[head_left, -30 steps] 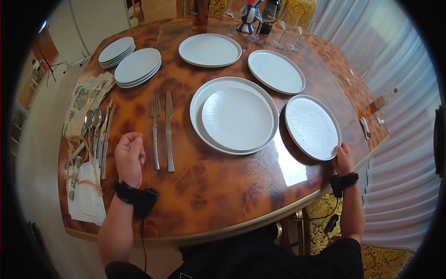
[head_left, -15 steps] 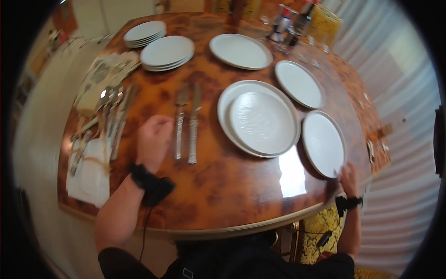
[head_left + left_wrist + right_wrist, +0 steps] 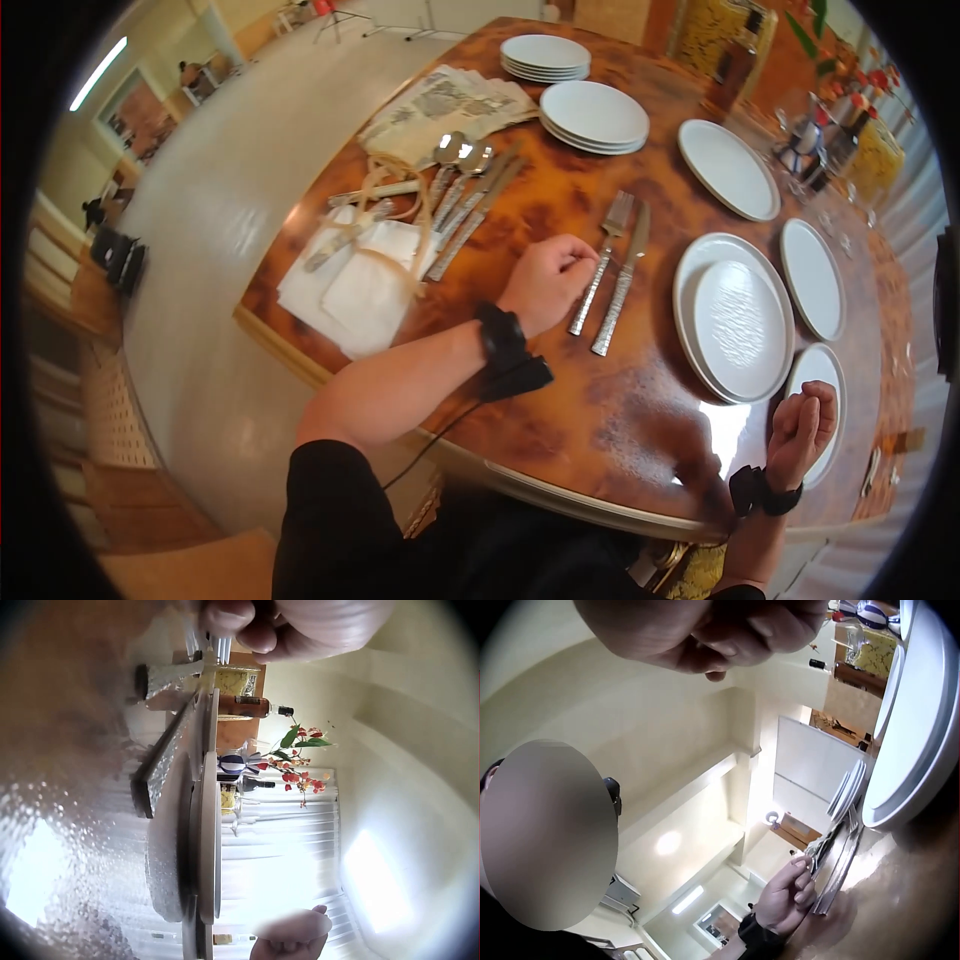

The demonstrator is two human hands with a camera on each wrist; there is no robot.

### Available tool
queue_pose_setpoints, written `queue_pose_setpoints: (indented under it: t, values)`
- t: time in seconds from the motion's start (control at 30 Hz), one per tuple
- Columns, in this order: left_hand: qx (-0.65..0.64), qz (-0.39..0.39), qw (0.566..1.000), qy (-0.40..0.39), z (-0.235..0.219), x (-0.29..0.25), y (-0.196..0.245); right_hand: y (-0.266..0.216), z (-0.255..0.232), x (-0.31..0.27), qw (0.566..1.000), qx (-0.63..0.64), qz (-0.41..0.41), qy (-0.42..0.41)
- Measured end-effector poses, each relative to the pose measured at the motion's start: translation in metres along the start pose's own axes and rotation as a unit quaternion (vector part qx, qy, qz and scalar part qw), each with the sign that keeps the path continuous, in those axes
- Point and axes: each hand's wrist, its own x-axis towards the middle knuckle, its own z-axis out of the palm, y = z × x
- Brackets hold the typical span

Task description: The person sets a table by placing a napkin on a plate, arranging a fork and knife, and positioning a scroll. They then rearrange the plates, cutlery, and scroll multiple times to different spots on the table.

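Observation:
My left hand (image 3: 548, 285), fingers curled loosely and holding nothing, is right beside the handle of a fork (image 3: 603, 265). A table knife (image 3: 622, 292) lies parallel on the fork's right. Farther right, a small white plate (image 3: 741, 328) sits inside a larger rimmed white plate (image 3: 720, 245). My right hand (image 3: 803, 428) is raised with nothing in its bent fingers; in the head view it overlaps a white plate (image 3: 821, 362) near the table's right side. The right wrist view shows its fingers (image 3: 761, 634) loosely folded, away from the plates.
Spoons and knives (image 3: 465, 205) lie left of my left hand, near a white napkin bundle (image 3: 365, 300) with twine. Patterned napkins (image 3: 450, 105) and two stacks of white plates (image 3: 595, 115) stand behind. Other plates (image 3: 728, 170), a bottle (image 3: 735, 70) and glasses are at the far right.
The right hand has let go of the plate rim, lifted and curled its fingers. My left hand has moved right, close to the fork. The head view has turned left.

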Motion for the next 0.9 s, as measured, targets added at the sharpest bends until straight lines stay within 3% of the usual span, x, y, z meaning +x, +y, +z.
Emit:
queue_pose_setpoints:
  t: [0.1, 0.3, 0.53, 0.6, 0.67, 0.73, 0.9]
  values:
    - [0.076, 0.029, 0.997, 0.006, -0.001, -0.002, 0.001, 0.022, 0.008, 0.008, 0.999, 0.025, 0.022, -0.012]
    - [0.072, 0.024, 0.997, 0.006, -0.001, -0.002, 0.008, 0.051, -0.008, 0.006, 0.993, 0.076, 0.093, -0.001]
    - [0.03, 0.065, 0.991, 0.11, -0.014, 0.0, 0.048, 0.029, -0.015, -0.006, 0.998, 0.055, 0.008, 0.01]
    - [0.097, 0.103, 0.981, 0.13, -0.027, 0.0, 0.062, 0.022, -0.014, -0.009, 0.999, 0.032, -0.009, -0.013]
    - [0.192, 0.144, 0.956, 0.167, -0.046, -0.002, 0.075, 0.018, -0.013, -0.012, 0.999, 0.021, -0.016, -0.024]
    - [0.335, 0.14, 0.905, 0.22, -0.075, -0.009, 0.086, 0.016, -0.015, -0.013, 0.999, 0.021, -0.019, -0.028]
    - [0.628, -0.046, 0.745, 0.221, -0.153, -0.048, 0.096, 0.012, -0.014, -0.017, 0.999, 0.004, -0.029, -0.03]
